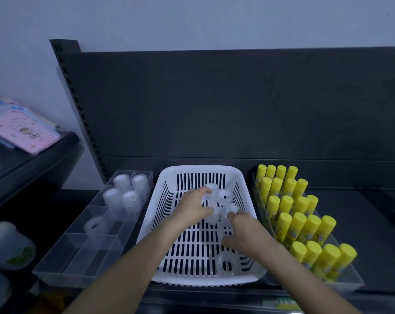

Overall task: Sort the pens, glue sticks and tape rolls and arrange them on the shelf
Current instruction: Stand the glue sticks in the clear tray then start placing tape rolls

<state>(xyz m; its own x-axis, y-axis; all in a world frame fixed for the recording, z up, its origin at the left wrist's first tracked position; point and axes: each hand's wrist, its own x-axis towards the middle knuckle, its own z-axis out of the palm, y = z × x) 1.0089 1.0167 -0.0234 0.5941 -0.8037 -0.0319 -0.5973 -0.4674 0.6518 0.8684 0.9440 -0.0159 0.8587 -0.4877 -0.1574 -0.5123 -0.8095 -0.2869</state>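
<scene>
Left hand [195, 206] pinches a clear tape roll [211, 200] between fingers and thumb, at the back of the white slotted basket [169, 184]. Right hand [245, 234] is curled over the roll cluster [225, 197] beside it; its grip is too blurred to tell. One loose roll [225, 261] lies near the basket front. Clear divider tray [78, 254] on the left holds stacked rolls [124, 193]. Yellow glue sticks [303, 225] stand on the right. All on the dark shelf [362, 211].

Both forearms bare, reaching forward, converging. Left hand [195, 206] palm down, fingers and thumb curled round clear tape roll [207, 200]. Right hand [244, 234] palm down, fingers bent; grip unclear.
</scene>
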